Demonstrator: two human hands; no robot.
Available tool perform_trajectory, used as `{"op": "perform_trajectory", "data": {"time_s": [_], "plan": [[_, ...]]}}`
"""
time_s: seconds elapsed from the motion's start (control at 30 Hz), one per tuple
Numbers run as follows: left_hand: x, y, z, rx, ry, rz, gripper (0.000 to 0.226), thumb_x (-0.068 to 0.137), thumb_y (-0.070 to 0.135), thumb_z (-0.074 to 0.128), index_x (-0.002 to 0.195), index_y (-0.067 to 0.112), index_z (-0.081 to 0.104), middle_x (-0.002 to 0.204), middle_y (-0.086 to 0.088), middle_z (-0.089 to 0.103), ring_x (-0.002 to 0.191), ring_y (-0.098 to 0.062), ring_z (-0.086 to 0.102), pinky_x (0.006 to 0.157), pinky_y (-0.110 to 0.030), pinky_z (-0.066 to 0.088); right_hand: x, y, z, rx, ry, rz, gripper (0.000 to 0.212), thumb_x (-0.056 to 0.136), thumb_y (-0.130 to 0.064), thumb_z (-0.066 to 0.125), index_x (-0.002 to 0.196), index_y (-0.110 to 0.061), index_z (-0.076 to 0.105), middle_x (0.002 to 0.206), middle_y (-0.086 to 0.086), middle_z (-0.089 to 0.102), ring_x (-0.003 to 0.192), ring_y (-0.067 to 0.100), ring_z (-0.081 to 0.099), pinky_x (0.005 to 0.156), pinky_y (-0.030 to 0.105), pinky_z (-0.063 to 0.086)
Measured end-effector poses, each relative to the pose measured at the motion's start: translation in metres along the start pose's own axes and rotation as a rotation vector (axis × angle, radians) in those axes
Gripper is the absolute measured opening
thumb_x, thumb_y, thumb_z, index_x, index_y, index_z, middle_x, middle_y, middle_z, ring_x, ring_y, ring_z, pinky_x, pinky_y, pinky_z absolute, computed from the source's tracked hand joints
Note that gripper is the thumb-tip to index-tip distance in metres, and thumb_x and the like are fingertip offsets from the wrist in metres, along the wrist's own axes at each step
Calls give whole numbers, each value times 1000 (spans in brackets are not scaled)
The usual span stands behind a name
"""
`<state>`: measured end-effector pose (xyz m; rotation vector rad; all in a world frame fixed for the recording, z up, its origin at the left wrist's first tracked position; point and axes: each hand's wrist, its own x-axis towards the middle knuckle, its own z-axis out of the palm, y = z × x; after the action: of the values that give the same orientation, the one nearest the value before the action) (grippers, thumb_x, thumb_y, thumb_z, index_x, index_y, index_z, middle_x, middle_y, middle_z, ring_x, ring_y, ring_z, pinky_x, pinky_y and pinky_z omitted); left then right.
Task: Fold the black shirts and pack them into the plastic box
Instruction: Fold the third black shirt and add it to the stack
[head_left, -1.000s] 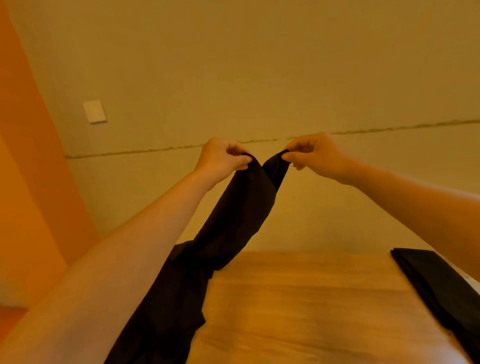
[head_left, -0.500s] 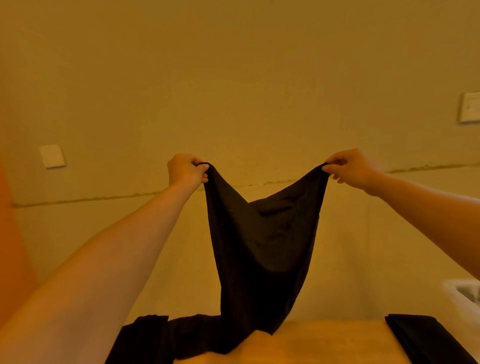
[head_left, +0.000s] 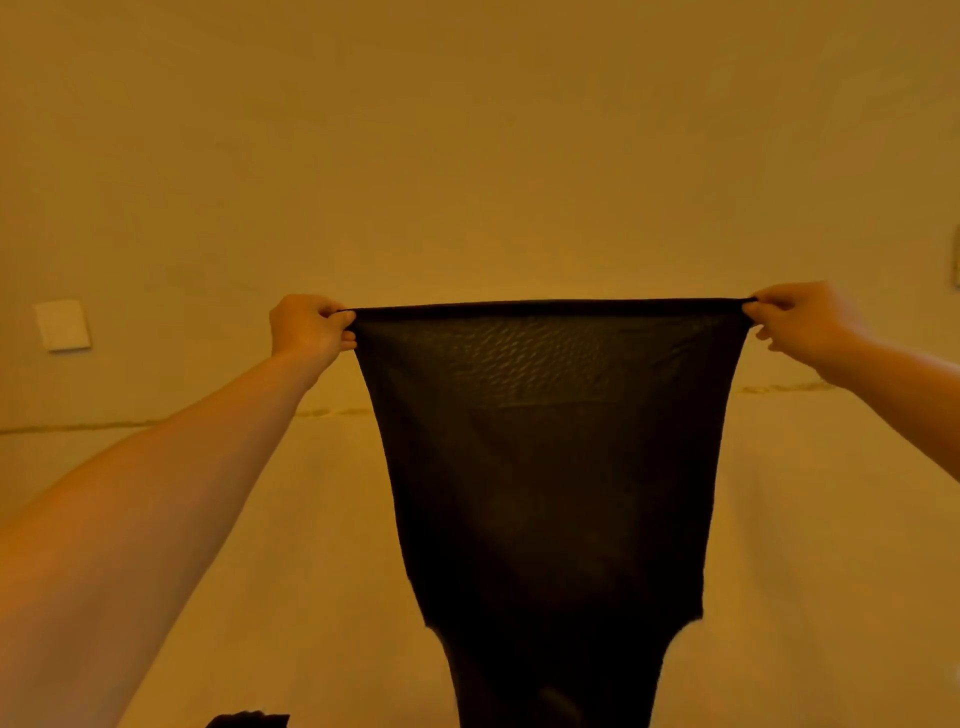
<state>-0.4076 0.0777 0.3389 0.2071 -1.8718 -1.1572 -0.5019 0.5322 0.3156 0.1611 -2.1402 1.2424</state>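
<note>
At both upper corners of the black shirt (head_left: 540, 457), one grip each. Left hand (head_left: 306, 327): fingers curled round the left end of the top hem, thumb and fingertips pinching the cloth. Right hand (head_left: 795, 322): same pinch on the right end of the hem, fingers curled in toward the palm.

Between the two grips: hem pulled taut in a straight, level line, held up in the air in front of the wall (head_left: 467, 156). Cloth just below the hem thin enough to let light through, with a faint woven pattern showing.

Below the grips: shirt hangs flat and spread, narrowing downward, cut in on both sides near the bottom, its lowest part running out of view at the lower edge.

Down and to the left of the left grip: a small piece of dark cloth (head_left: 249, 721) at the lower edge, apart from the held shirt; what it is cannot be told.

Left of the left grip, on the wall: white switch plate (head_left: 61, 325). Behind the shirt and forearms: a thin horizontal seam (head_left: 156, 423) across the wall.
</note>
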Motion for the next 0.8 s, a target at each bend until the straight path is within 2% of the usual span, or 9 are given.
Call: {"op": "perform_trajectory", "data": {"time_s": [0.1,0.23,0.3,0.43,0.57,0.7,0.77,0.8], "plan": [[0,-10,-3,23,-51,5,9,94,4,58,100,2,64,74,-6,60,63,-15,61,63,-21,57,-3,-4,-6,43,-5,1,24,94,-18,59,113,-4,65,94,12,63,67,12,56,70,32,45],[-13,-31,-14,113,-180,-4,17,94,7,58,107,-2,66,78,-6,61,67,-13,59,58,-21,54,-21,5,-11,33,-57,18,20,92,-15,62,107,-2,67,86,11,63,68,14,56,70,33,50],[-25,-38,-22,122,-238,-29,19,95,8,58,109,-1,66,79,-5,61,69,-12,58,58,-21,52,-33,11,-17,51,-94,35,18,91,-14,63,105,-3,68,82,7,62,69,14,57,67,27,52],[-60,-45,-45,81,-358,-57,18,96,8,56,110,2,65,86,-5,62,73,-11,58,50,-12,50,-67,18,-32,93,-164,67,14,91,-13,63,103,-6,66,82,3,62,71,14,58,55,15,54],[-106,-53,-80,114,-447,-44,17,95,9,57,109,7,67,94,-5,67,79,-11,62,57,-14,53,-114,33,-56,105,-239,104,10,89,-14,65,97,-10,69,94,9,64,78,17,61,69,25,58],[-166,-62,-118,146,-541,-38,16,94,13,58,102,18,71,94,-7,71,83,-19,64,61,-13,53,-182,42,-84,131,-322,108,6,89,-13,64,90,-17,68,99,12,66,93,28,63,67,18,56],[-202,-65,-138,177,-572,-36,16,94,16,59,99,25,71,85,2,72,77,-18,64,65,-16,52,-222,45,-100,113,-364,113,8,85,-27,69,90,-21,70,98,12,69,95,29,65,69,17,55],[-220,-67,-148,190,-584,-26,16,93,17,59,97,29,70,82,6,72,72,-15,63,68,-19,51,-244,44,-109,93,-387,106,25,75,-47,75,87,-26,72,93,8,71,90,25,67,69,19,56]]}}
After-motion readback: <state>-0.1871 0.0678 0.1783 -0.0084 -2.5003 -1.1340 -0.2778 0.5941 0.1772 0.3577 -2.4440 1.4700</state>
